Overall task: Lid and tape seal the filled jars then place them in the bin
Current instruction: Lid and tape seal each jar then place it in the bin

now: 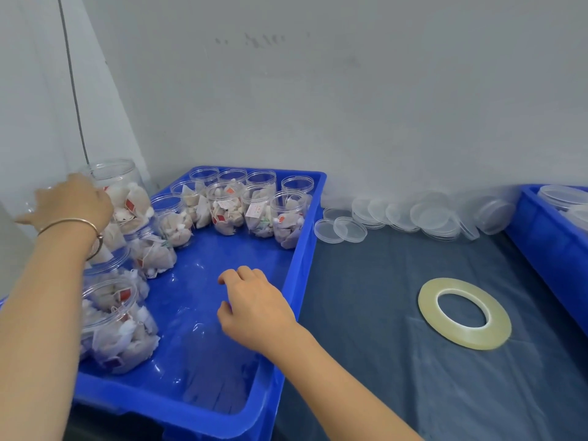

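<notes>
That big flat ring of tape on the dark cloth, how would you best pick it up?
Probably from above. The tape roll lies flat on the cloth, so its thin outer edge offers little to grab. Its wide centre hole is open, so put fingers down into the hole, thumb on the outer rim, and pinch the band on the near left side, closest to the free right hand.

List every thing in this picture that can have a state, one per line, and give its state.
Left hand: gripping a filled jar, raised above the others.
Right hand: empty, fingers loosely curled, over the blue tray.
Jars in tray: filled, no lids.
Lids: loose, heaped on the table.
Tape roll: lying flat, untouched.
</notes>
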`<state>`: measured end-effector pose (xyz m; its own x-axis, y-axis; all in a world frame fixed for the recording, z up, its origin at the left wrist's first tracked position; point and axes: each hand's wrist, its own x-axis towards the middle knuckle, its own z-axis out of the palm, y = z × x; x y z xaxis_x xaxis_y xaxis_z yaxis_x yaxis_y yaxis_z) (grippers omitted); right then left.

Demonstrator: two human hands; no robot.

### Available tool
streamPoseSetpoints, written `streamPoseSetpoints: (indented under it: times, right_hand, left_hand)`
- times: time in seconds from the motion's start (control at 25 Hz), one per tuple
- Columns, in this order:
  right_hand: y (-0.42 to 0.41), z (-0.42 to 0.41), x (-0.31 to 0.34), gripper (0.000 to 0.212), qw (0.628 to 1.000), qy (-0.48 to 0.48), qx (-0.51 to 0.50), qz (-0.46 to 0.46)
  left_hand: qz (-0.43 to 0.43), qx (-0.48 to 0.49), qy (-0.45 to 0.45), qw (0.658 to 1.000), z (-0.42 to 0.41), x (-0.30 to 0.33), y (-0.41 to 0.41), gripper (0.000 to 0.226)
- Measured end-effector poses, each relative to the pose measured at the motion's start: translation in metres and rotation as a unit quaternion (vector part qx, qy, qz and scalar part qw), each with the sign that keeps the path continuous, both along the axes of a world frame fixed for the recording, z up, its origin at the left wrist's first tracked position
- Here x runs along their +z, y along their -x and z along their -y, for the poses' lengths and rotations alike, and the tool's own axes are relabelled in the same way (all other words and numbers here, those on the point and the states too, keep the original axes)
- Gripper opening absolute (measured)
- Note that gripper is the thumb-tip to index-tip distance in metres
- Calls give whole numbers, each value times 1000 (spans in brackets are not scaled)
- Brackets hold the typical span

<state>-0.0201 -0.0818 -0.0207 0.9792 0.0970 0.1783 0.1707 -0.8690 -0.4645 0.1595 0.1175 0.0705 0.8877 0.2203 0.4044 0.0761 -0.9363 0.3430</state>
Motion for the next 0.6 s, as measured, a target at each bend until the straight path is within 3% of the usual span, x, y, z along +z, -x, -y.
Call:
streamPoseSetpoints:
  times: [0.12, 0.36, 0.6]
  right_hand:
    - [0, 0, 0, 34, 1000, 6, 4, -2]
    - [-2, 1, 0, 37, 1000, 14, 10, -1]
    - [-3, 0, -5, 46, 1000, -18, -2, 20]
  left_hand:
    - [0, -10, -28, 1000, 4, -5, 8, 32]
    - [107, -13, -30, 994, 19, -13, 36, 28]
    - [185, -176, 43, 966, 64, -19, 58, 26]
